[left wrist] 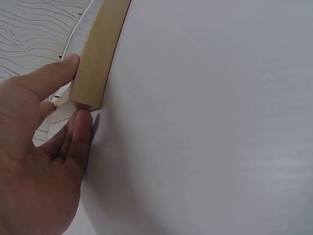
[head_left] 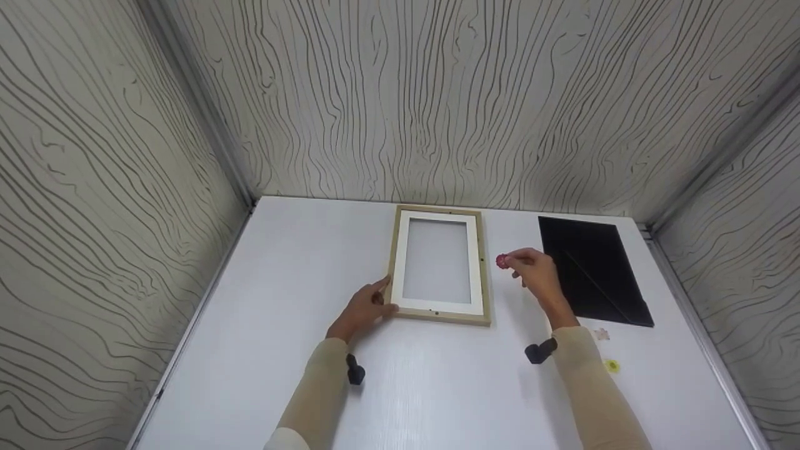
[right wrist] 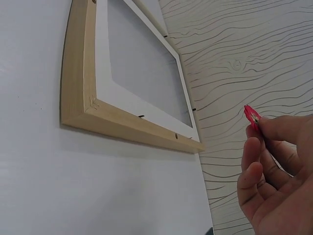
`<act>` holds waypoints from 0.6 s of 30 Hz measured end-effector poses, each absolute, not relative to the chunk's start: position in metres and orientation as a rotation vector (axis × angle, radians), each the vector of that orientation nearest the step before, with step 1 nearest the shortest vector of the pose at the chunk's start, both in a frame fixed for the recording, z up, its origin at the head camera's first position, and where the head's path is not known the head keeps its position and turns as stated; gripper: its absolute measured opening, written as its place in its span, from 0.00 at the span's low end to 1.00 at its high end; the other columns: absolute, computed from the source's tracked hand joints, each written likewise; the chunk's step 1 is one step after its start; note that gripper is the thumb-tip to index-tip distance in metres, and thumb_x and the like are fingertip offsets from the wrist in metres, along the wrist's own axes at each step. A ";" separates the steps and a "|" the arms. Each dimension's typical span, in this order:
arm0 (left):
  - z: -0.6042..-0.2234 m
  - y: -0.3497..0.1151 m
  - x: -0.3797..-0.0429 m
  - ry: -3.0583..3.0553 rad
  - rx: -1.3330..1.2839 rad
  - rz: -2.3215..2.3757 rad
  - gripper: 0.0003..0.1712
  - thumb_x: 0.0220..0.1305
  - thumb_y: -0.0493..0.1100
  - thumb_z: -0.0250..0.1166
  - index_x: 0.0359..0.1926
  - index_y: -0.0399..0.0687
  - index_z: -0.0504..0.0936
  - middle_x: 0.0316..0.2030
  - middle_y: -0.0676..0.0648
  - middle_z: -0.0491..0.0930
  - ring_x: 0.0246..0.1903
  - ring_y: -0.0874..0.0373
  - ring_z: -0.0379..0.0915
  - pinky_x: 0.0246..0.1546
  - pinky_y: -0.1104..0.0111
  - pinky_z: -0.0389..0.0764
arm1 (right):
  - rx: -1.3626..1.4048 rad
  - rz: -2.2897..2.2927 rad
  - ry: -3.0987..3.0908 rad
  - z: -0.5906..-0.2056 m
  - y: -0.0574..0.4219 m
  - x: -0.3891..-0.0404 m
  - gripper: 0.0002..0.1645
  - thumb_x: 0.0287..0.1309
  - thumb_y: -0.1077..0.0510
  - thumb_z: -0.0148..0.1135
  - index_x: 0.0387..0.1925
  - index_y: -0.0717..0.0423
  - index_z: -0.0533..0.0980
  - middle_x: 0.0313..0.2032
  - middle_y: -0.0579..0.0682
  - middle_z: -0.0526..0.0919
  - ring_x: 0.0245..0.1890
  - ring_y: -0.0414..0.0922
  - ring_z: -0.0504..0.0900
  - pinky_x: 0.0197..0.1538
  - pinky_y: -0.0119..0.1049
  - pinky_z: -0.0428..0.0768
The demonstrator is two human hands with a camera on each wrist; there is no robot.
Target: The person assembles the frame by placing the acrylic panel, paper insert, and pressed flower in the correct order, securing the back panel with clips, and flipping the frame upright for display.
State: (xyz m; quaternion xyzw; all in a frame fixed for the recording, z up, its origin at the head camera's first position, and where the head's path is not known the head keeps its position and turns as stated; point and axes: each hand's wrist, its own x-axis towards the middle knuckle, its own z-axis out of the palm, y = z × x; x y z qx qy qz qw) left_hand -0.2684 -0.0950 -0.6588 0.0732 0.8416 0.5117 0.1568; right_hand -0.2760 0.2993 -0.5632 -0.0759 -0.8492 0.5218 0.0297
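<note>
A wooden picture frame (head_left: 485, 287) with a white mat (head_left: 437, 307) around a greyish pane (head_left: 437, 262) lies on the white table. My left hand (head_left: 365, 310) holds the frame's near left corner, thumb and fingers on either side of it; the left wrist view shows the fingertips right at the wood's end (left wrist: 95, 73). Just right of the frame, my right hand (head_left: 536, 272) pinches a small dark pink flower (head_left: 502, 261) between thumb and fingertip. Close up in the right wrist view, the flower (right wrist: 252, 116) is thin, with a pale green centre.
A black backing board (head_left: 594, 269) with a stand lies at the right, partly behind my right hand. Nearer me, beside the right sleeve, are a pale beige flower-like piece (head_left: 602, 334) and a yellow flower (head_left: 612, 366). Wood-grain patterned walls (head_left: 400, 106) enclose the table (head_left: 300, 250).
</note>
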 end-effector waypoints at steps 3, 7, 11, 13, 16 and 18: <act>-0.659 -0.095 -0.269 2.417 0.218 1.457 0.48 0.67 0.50 0.75 0.83 0.56 0.63 0.45 0.47 0.75 0.45 0.54 0.68 0.49 0.61 0.72 | -0.236 1.614 -2.616 -0.563 0.294 -0.278 0.16 0.74 0.55 0.66 0.51 0.66 0.83 0.37 0.49 0.89 0.33 0.41 0.81 0.30 0.29 0.76; -0.659 -0.095 -0.269 2.421 0.232 1.459 0.48 0.67 0.49 0.75 0.83 0.56 0.64 0.44 0.48 0.75 0.44 0.54 0.68 0.48 0.61 0.72 | -0.217 1.617 -2.607 -0.564 0.289 -0.279 0.15 0.73 0.56 0.66 0.50 0.66 0.83 0.36 0.50 0.89 0.32 0.40 0.81 0.29 0.29 0.75; -0.659 -0.095 -0.269 2.425 0.232 1.457 0.47 0.68 0.49 0.75 0.83 0.57 0.64 0.44 0.48 0.74 0.44 0.55 0.68 0.48 0.61 0.71 | -0.209 1.625 -2.606 -0.564 0.283 -0.281 0.15 0.73 0.56 0.67 0.50 0.66 0.83 0.35 0.48 0.89 0.31 0.39 0.81 0.29 0.29 0.75; -0.660 -0.095 -0.268 2.416 0.232 1.463 0.47 0.67 0.49 0.75 0.83 0.57 0.64 0.44 0.48 0.74 0.45 0.54 0.68 0.49 0.61 0.71 | -0.212 1.641 -2.597 -0.564 0.280 -0.283 0.14 0.72 0.57 0.67 0.49 0.65 0.83 0.34 0.47 0.88 0.30 0.39 0.81 0.28 0.29 0.75; -0.660 -0.096 -0.268 2.402 0.233 1.472 0.48 0.67 0.49 0.75 0.83 0.57 0.63 0.45 0.47 0.74 0.45 0.54 0.68 0.49 0.61 0.71 | -0.200 1.652 -2.597 -0.564 0.275 -0.284 0.14 0.72 0.56 0.68 0.49 0.65 0.83 0.35 0.46 0.89 0.30 0.39 0.82 0.28 0.28 0.75; -0.660 -0.097 -0.267 2.397 0.239 1.480 0.47 0.67 0.50 0.75 0.83 0.56 0.63 0.45 0.47 0.74 0.45 0.54 0.67 0.50 0.60 0.71 | -0.188 1.655 -2.606 -0.564 0.272 -0.285 0.15 0.72 0.56 0.67 0.50 0.64 0.83 0.35 0.46 0.89 0.31 0.39 0.82 0.28 0.27 0.75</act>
